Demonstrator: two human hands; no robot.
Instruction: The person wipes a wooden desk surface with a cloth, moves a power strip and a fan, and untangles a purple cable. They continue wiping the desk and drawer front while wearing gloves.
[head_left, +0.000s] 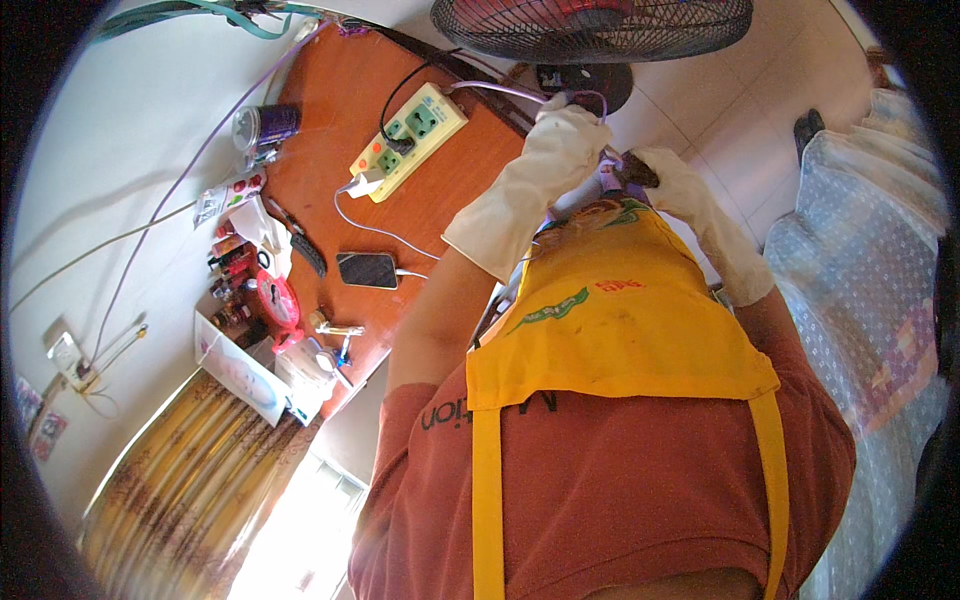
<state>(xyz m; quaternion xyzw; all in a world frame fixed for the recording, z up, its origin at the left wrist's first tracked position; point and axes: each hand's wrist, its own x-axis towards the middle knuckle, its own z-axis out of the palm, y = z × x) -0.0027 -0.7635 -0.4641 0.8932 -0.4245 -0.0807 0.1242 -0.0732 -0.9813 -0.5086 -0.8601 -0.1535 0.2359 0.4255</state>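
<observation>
My left hand, in a long cream glove, is closed around a pale purple cable beside the fan's base. The cable runs from the end of a power strip and loops past my fingers. My right hand, gloved alike, is beside a small dark brown item; its fingertips are partly hidden, so its grip is unclear. A small purple item shows between my hands, above the yellow apron. A black plug and a white charger sit in the strip.
A black-grilled fan stands ahead on the tiled floor. On the wooden table at left are a phone on a charging cable, a black-handled knife, a red clock and a jar. A patterned cover hangs at right.
</observation>
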